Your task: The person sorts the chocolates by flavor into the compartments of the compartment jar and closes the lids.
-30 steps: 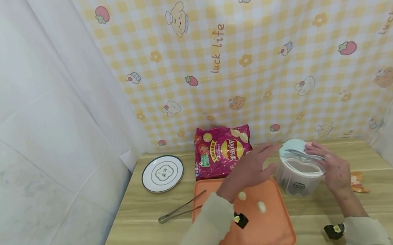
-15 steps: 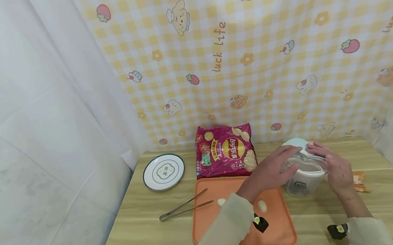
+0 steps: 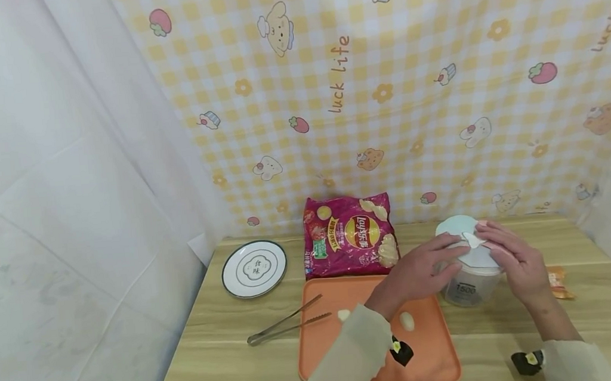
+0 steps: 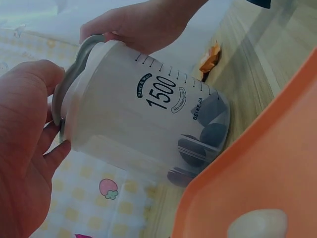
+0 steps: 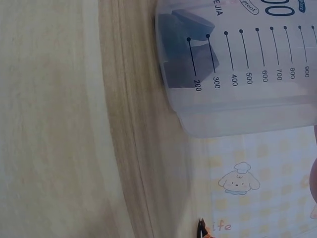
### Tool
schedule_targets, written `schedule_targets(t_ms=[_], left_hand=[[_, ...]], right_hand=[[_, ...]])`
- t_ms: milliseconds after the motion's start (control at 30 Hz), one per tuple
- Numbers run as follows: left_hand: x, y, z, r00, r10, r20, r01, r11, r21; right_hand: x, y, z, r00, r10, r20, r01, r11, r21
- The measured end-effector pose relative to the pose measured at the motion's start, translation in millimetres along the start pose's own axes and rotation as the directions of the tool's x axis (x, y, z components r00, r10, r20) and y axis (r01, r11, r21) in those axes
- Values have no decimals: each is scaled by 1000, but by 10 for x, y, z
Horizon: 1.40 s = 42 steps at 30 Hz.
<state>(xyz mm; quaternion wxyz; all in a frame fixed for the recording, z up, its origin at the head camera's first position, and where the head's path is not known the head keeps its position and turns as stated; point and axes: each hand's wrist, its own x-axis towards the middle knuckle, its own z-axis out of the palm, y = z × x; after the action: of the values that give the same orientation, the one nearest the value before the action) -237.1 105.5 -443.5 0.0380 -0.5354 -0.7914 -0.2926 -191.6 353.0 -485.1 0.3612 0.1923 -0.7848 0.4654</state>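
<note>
A translucent storage canister (image 3: pixel 466 291) marked "1500" stands upright on the table, with dark pieces (image 4: pixel 198 144) visible in its bottom. Its flip lid (image 3: pixel 480 256), whitish with a pale blue-green rear part (image 3: pixel 455 225), lies down over the opening. My left hand (image 3: pixel 419 270) grips the left edge of the lid, fingers on top and thumb at the front rim. From the other side my right hand (image 3: pixel 521 263) holds the lid, thumb on top. Only a sliver of that right hand (image 5: pixel 314 173) shows in the right wrist view.
An orange tray (image 3: pixel 429 360) with pale small pieces (image 3: pixel 407 321) lies under my left forearm. Metal tongs (image 3: pixel 273 330) rest partly on it. Behind are a Lay's chip bag (image 3: pixel 349 235) and a white plate (image 3: pixel 254 269). An orange packet (image 3: pixel 557 281) sits right of the canister.
My left hand has moved right onto the lid from beside the canister. The raised flap has swung down, covering the opening, and my right thumb has shifted onto its top.
</note>
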Motion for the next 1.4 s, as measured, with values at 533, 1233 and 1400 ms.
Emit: schedule_targets(t_ms=[533,1233,1400], left_hand=[[-62,-31,298,986,-2,-167,-6,999,-44],[77,138,290,954,-118,-277,162,976,144],[166,224,343,948,-109,-298,184,954,236]], right_hand=[[-73,64,18,999,-38,-30,37,999,-35],[173,-111,-56,991,123,47,-117,986,-121],[310,-135,-133,981,153,124,-133,979,-157]])
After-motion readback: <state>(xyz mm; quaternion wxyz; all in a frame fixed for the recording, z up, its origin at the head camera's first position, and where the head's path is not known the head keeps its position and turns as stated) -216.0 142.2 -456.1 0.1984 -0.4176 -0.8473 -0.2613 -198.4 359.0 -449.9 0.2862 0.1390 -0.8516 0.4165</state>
